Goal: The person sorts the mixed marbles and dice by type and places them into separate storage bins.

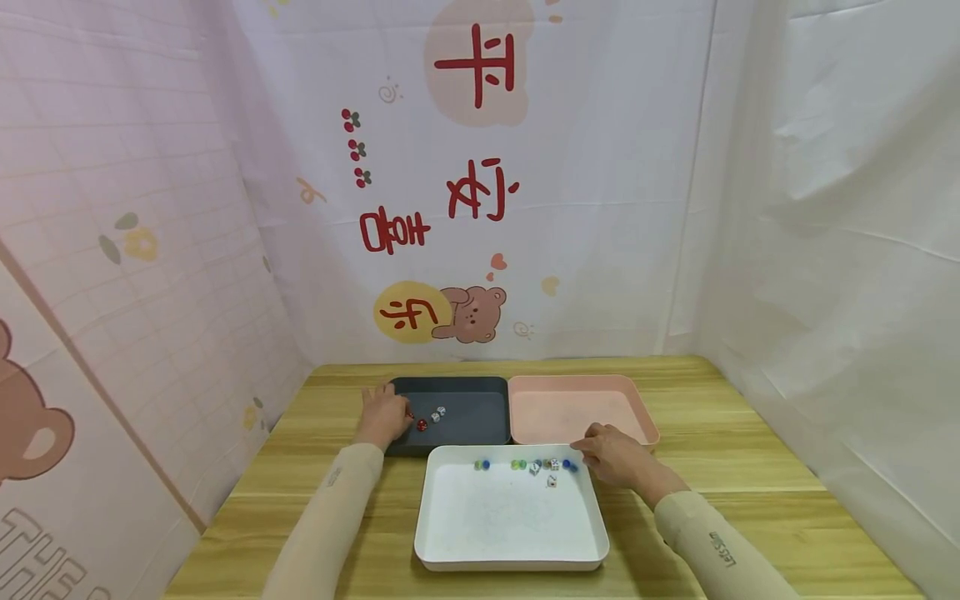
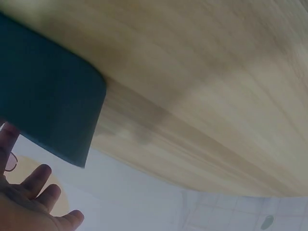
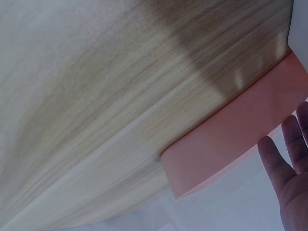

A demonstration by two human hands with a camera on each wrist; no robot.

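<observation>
My left hand (image 1: 385,414) reaches over the left side of a dark blue-grey tray (image 1: 480,385), pinching a small red die at its fingertips. Another red die (image 1: 422,425) and two white dice (image 1: 438,414) lie in that tray. In the left wrist view the other fingers (image 2: 50,195) spread loosely outside the tray wall; the pinch is hidden. My right hand (image 1: 617,455) hovers at the far right corner of a white tray (image 1: 510,560), its fingertips beside blue beads (image 1: 567,464). Straight, spread fingers (image 3: 275,156) show in the right wrist view; its thumb is hidden.
Along the white tray's far side lie green beads (image 1: 518,464), a blue bead (image 1: 486,464) and white dice (image 1: 552,482). A pink tray (image 1: 573,383) stands right of the dark one. Printed cloth (image 1: 600,208) encloses the wooden table (image 1: 720,467).
</observation>
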